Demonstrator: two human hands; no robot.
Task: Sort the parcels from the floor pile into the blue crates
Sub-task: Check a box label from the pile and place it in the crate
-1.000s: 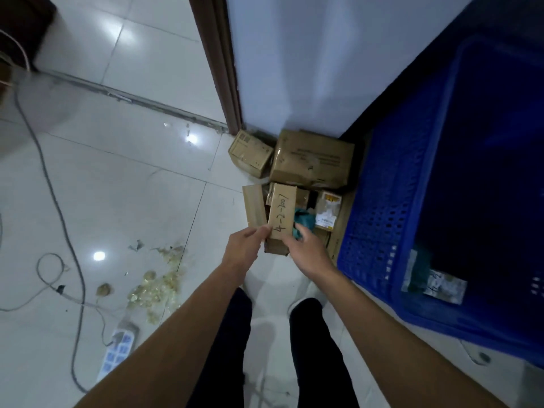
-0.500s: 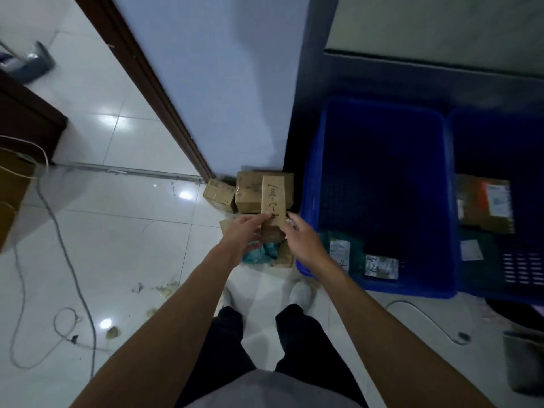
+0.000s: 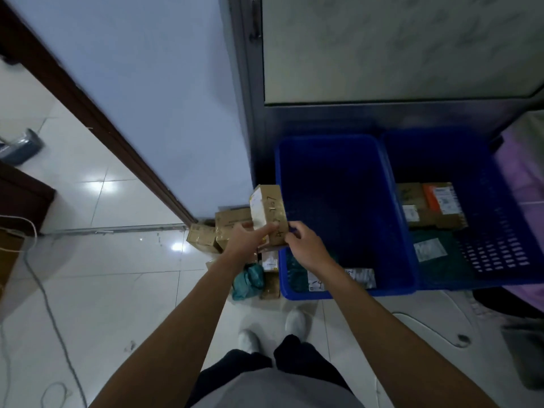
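Observation:
A slim cardboard parcel [image 3: 268, 212] with handwriting on its face is held upright above the floor pile, at the left rim of the near blue crate [image 3: 347, 293]. My left hand [image 3: 245, 240] grips its lower left side and my right hand [image 3: 306, 245] pinches its lower right corner. The floor pile [image 3: 226, 231] of brown boxes and a teal bag [image 3: 248, 279] lies by the wall below my hands. A few flat packets lie in the near crate. A second blue crate [image 3: 500, 245] to the right holds several parcels.
A dark cabinet with a pale door [image 3: 382, 48] stands behind the crates. A brown door frame [image 3: 88, 107] runs diagonally at left. Cables [image 3: 44, 290] trail over the white tiled floor. My feet in white shoes [image 3: 295, 319] stand just before the near crate.
Both hands have lifted the handwritten parcel off the pile and carried it right, up to the near crate's left rim. The view has swung up and right, showing both crates.

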